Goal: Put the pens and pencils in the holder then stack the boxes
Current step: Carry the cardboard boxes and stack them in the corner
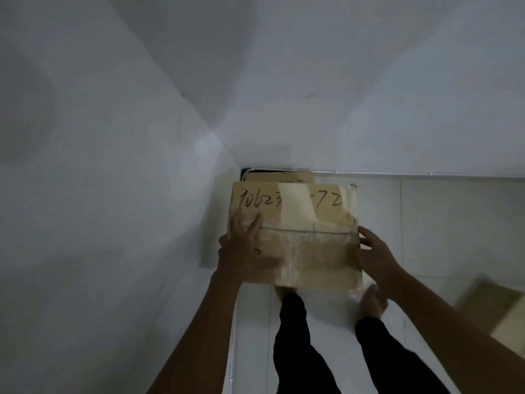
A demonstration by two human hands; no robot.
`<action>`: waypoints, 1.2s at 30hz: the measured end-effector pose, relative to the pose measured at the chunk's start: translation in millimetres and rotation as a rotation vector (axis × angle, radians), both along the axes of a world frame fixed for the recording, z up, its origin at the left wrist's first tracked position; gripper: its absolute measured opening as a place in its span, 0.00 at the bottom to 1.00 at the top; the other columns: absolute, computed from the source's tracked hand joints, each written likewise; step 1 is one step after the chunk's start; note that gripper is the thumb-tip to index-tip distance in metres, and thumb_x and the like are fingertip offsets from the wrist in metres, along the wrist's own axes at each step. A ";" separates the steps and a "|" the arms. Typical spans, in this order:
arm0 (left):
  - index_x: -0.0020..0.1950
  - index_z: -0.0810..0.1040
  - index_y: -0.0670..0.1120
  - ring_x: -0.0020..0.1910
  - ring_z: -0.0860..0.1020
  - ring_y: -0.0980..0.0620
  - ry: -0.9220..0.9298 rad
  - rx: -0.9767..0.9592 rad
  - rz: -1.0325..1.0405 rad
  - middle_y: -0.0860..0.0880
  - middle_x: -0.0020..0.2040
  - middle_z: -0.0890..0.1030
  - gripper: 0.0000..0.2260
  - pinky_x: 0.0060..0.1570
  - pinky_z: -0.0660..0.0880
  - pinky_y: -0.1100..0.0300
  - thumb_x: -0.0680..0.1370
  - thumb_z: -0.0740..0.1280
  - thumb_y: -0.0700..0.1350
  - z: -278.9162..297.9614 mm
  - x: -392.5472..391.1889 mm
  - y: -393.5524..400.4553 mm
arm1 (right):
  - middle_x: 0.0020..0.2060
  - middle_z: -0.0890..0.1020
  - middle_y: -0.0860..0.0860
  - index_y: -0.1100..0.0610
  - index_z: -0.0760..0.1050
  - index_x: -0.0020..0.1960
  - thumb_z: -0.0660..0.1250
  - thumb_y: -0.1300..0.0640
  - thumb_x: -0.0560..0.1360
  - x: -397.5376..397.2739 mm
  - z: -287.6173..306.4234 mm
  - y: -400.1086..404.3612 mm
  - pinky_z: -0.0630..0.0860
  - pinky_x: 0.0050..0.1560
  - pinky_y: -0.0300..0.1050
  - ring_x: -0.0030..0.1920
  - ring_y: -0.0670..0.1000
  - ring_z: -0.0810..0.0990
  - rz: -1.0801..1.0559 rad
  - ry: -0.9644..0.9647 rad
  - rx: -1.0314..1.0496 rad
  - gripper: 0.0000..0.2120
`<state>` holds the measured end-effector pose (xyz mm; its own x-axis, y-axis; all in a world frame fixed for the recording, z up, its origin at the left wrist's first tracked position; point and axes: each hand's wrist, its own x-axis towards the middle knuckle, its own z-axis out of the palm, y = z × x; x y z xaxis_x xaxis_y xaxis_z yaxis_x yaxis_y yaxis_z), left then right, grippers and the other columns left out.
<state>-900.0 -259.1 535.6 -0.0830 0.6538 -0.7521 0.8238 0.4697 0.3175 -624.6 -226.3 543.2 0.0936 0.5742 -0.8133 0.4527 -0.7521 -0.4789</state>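
Observation:
A brown cardboard box (306, 231) with taped flaps and black handwritten numbers on its top is held in front of me, above the floor by the room's corner. My left hand (244, 243) grips its left edge, thumb lying on the top. My right hand (375, 248) grips its right edge with fingers curled round the side. Behind and below it, part of a second cardboard box (279, 176) shows against the wall. No pens, pencils or holder are in view.
White walls meet in a corner (216, 137) just left of the boxes. The floor (440, 223) is pale tile. Another cardboard box (494, 308), blurred, lies at the right edge. My legs in dark trousers and bare feet (372, 302) stand under the held box.

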 end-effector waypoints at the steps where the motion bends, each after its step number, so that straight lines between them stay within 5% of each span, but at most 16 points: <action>1: 0.79 0.43 0.66 0.76 0.50 0.33 -0.005 -0.008 -0.035 0.50 0.79 0.33 0.59 0.71 0.60 0.36 0.57 0.74 0.74 -16.0 -4.9 1.2 | 0.62 0.76 0.56 0.51 0.69 0.70 0.57 0.66 0.77 -5.7 -17.3 4.3 0.76 0.59 0.62 0.62 0.60 0.74 -0.025 0.011 -0.038 0.23; 7: 0.77 0.39 0.69 0.77 0.44 0.32 0.020 0.066 -0.206 0.50 0.76 0.27 0.63 0.71 0.59 0.31 0.55 0.79 0.67 -112.4 -29.3 12.9 | 0.60 0.77 0.55 0.51 0.70 0.69 0.53 0.67 0.76 -31.2 -105.9 36.8 0.77 0.58 0.59 0.60 0.60 0.76 -0.083 0.041 -0.098 0.25; 12: 0.80 0.47 0.63 0.79 0.35 0.41 0.030 0.186 -0.172 0.47 0.78 0.30 0.61 0.75 0.51 0.35 0.56 0.82 0.62 -185.1 -43.7 37.8 | 0.57 0.78 0.56 0.54 0.72 0.66 0.58 0.70 0.72 -48.4 -170.8 64.8 0.79 0.56 0.57 0.57 0.60 0.77 -0.085 0.129 -0.087 0.25; 22: 0.79 0.52 0.63 0.80 0.41 0.40 0.088 0.252 -0.197 0.43 0.80 0.35 0.54 0.76 0.51 0.40 0.63 0.82 0.54 -255.9 -64.0 76.0 | 0.65 0.72 0.59 0.57 0.64 0.73 0.66 0.68 0.73 -62.8 -253.7 100.4 0.75 0.61 0.63 0.63 0.63 0.74 -0.139 0.154 -0.039 0.30; 28: 0.81 0.51 0.58 0.80 0.46 0.38 0.125 0.266 -0.244 0.44 0.81 0.40 0.47 0.75 0.54 0.39 0.70 0.77 0.53 -258.4 -62.0 75.4 | 0.67 0.72 0.59 0.56 0.62 0.75 0.71 0.62 0.73 -59.7 -251.4 111.9 0.78 0.58 0.54 0.61 0.61 0.76 -0.191 0.199 -0.078 0.33; 31: 0.79 0.58 0.56 0.79 0.47 0.37 0.195 0.354 -0.235 0.45 0.81 0.48 0.35 0.74 0.60 0.38 0.75 0.70 0.48 -238.3 -50.3 65.8 | 0.73 0.65 0.56 0.54 0.57 0.77 0.69 0.62 0.75 -61.7 -225.5 111.4 0.74 0.58 0.48 0.67 0.59 0.71 -0.100 0.105 -0.020 0.35; 33: 0.76 0.65 0.53 0.79 0.55 0.41 0.123 0.392 -0.148 0.45 0.79 0.58 0.29 0.73 0.65 0.43 0.75 0.68 0.45 -217.6 -42.9 59.1 | 0.70 0.69 0.55 0.53 0.62 0.75 0.68 0.59 0.76 -63.9 -199.6 109.2 0.75 0.56 0.47 0.65 0.58 0.73 0.005 -0.018 0.067 0.30; 36: 0.68 0.75 0.52 0.66 0.73 0.48 -0.091 0.345 0.103 0.48 0.67 0.74 0.20 0.63 0.74 0.50 0.75 0.68 0.45 -179.5 -25.1 54.1 | 0.58 0.79 0.58 0.54 0.73 0.64 0.67 0.58 0.76 -60.6 -152.6 104.6 0.77 0.53 0.49 0.55 0.57 0.80 -0.037 0.087 0.090 0.17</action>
